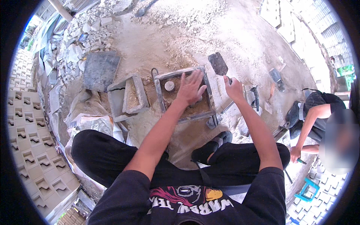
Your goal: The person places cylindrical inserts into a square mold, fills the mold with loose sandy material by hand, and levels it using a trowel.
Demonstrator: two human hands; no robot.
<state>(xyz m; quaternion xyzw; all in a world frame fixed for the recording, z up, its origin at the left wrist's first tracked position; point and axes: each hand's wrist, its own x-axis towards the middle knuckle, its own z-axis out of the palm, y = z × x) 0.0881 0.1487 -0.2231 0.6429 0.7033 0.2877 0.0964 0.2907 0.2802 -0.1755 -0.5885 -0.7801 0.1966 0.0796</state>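
A square mould frame (pixel 161 98) with a dark rim stands on the ground before me, with sandy material (pixel 191 109) inside. My left hand (pixel 190 90) lies over it, fingers spread and palm down; whether it presses on the material I cannot tell. Beside that hand, a round pale plug (pixel 169 86) sticks up from the filling. Just right of the frame, my right hand (pixel 234 90) is closed around the handle of a trowel. Its flat, squarish dark blade (pixel 218 64) points away from me.
Left of the frame sit a pale block-like box (pixel 119 99) and a dark square slab (pixel 101 71). Rubble (pixel 88 33) heaps at the far left. Patterned pale blocks (pixel 32 138) are stacked along the left edge. Another person (pixel 318 108) crouches at the right, near a blue stool (pixel 308 190).
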